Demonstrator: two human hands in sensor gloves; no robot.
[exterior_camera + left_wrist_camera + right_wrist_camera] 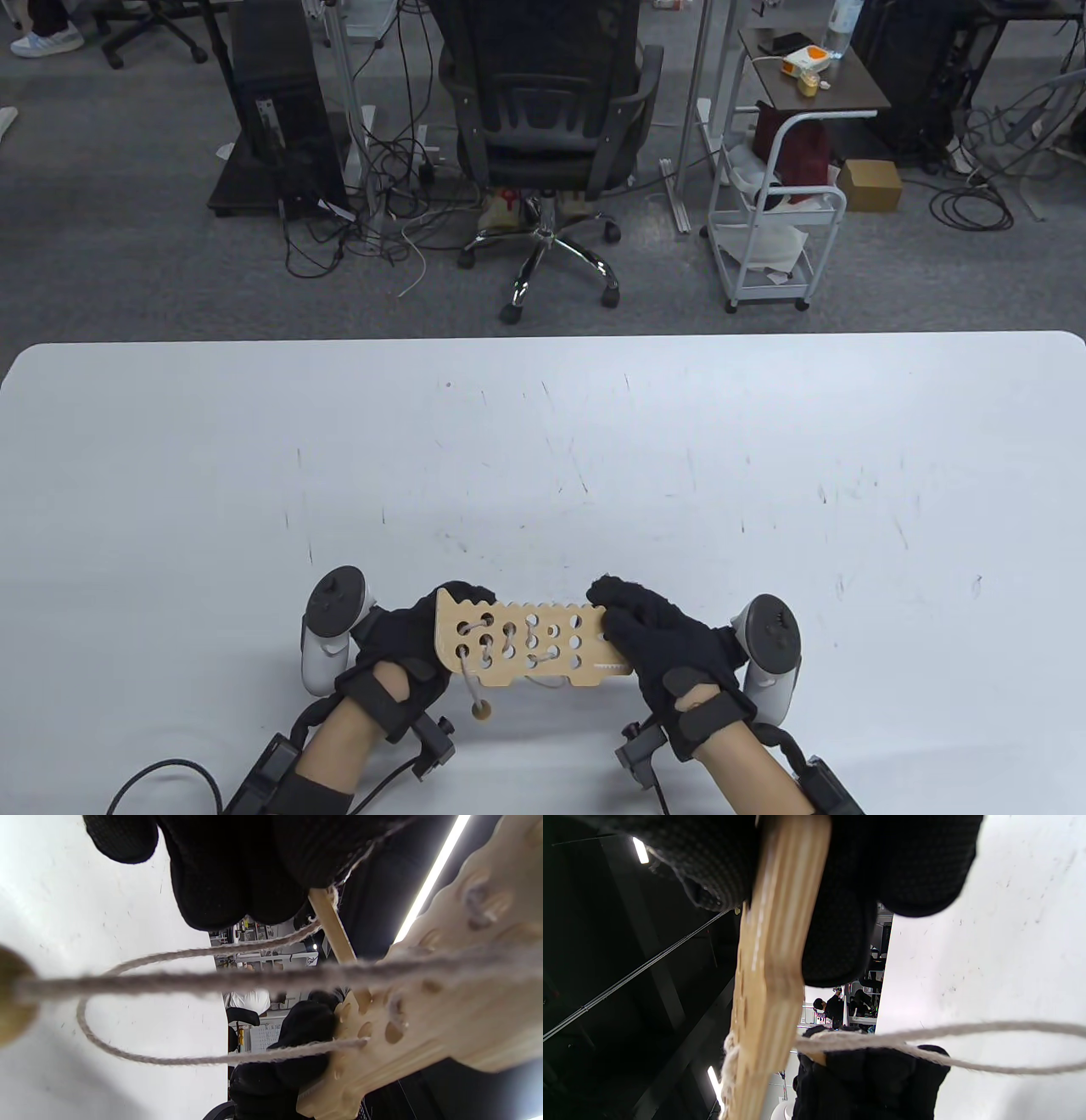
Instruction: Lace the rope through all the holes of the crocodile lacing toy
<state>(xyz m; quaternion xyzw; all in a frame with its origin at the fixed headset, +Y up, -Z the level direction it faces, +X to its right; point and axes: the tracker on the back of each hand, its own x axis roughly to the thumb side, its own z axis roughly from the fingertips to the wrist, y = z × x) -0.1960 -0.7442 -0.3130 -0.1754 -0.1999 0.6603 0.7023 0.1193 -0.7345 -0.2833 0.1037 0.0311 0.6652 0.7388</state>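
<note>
We see the flat pale-wood crocodile lacing board point(530, 643) held up just above the near edge of the white bench point(543, 458), lying lengthwise between two black-gloved hands. A beige twisted rope point(509, 638) is already laced through the holes at the board's left end, while the holes toward the right stand unlaced. One rope end hangs from the lower left corner with a small round wooden bead point(482, 710) on it. In the left wrist view another stretch of rope loops loosely beneath the board. Our left hand point(407, 649) grips the left end, fingers curled round it. Our right hand point(657, 632) clasps the right end, thumb and fingers pinching the wood.
</note>
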